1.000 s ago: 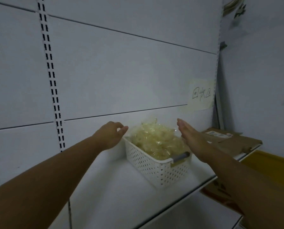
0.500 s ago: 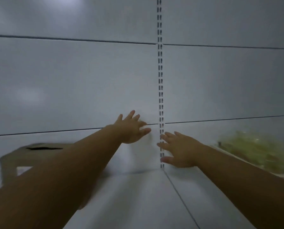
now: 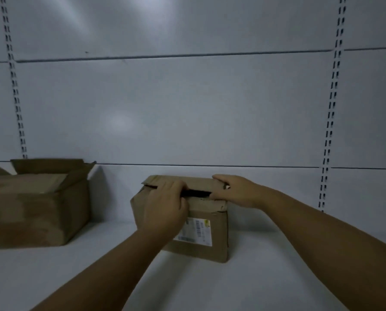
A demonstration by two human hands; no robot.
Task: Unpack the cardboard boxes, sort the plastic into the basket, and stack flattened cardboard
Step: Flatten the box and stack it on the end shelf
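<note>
A small brown cardboard box (image 3: pixel 216 239) with a white shipping label stands on the white shelf (image 3: pixel 210 283) in the middle of the view. A dark slit runs between its top flaps. My left hand (image 3: pixel 165 207) grips the near flap at the box's top left, fingers curled into the slit. My right hand (image 3: pixel 234 190) holds the flaps at the top right corner. The basket and the plastic are out of view.
A larger cardboard box (image 3: pixel 35 205) with its flaps open stands at the left of the same shelf. White back panels with slotted uprights (image 3: pixel 331 113) rise behind. Bare shelf lies between the two boxes and to the right.
The view has swung left, away from the basket of plastic. Both hands travelled left along the shelf and now grip the small box's top flaps.
</note>
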